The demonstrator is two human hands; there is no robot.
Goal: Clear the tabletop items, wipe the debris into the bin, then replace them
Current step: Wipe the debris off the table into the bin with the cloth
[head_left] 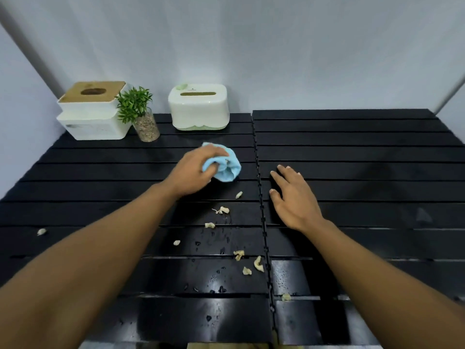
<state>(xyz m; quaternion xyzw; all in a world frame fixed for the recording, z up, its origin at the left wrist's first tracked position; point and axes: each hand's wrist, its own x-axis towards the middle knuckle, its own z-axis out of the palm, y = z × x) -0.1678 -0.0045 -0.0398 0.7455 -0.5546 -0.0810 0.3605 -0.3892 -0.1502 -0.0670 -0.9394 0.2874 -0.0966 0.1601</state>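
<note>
Right now the blue cloth (227,168) sits bunched at frame centre on the table (352,147), my left grip (195,170) clenched around its left side. Soft and light, it will crumple; I judge a full-palm hold best. My right grip (293,197) rests flat, released, right of the crumbs (221,210).

Two boxes (94,114); one plant (134,103); one cloth (227,167); nine scraps (222,210)

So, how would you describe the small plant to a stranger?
Follow the black slatted table to its back edge. There, between the wooden-topped tissue box and the rounded white box, stands the small plant. It alone has green leaves, in a clear glass of pebbles.
</note>
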